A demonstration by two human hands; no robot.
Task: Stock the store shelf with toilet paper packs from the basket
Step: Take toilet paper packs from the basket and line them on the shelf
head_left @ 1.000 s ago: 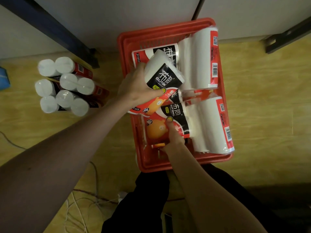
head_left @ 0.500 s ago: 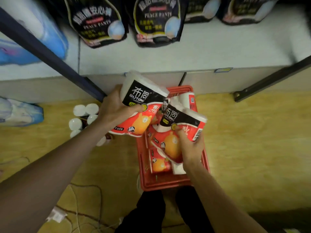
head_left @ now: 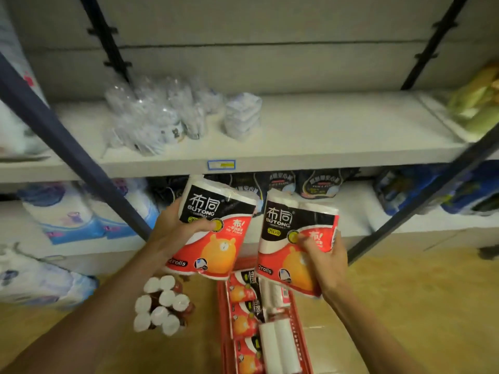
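Left hand (head_left: 172,233) grips one pack (head_left: 213,225); right hand (head_left: 328,261) another pack (head_left: 294,238). Shelf (head_left: 324,130) at twelve o'clock. Risk: slick wrap slipping.

The left hand (head_left: 172,230) holds one toilet paper pack (head_left: 213,228) up in front of the shelf (head_left: 324,136). The right hand (head_left: 325,260) holds another pack (head_left: 291,238) just to its right. Below them the basket (head_left: 222,319) sits on the floor (head_left: 405,306) with more packs (head_left: 243,319) inside. A bundle of rolls (head_left: 162,306) stands left of the basket. Clear bags (head_left: 151,117) lie on the shelf, left of a small stack (head_left: 243,117).
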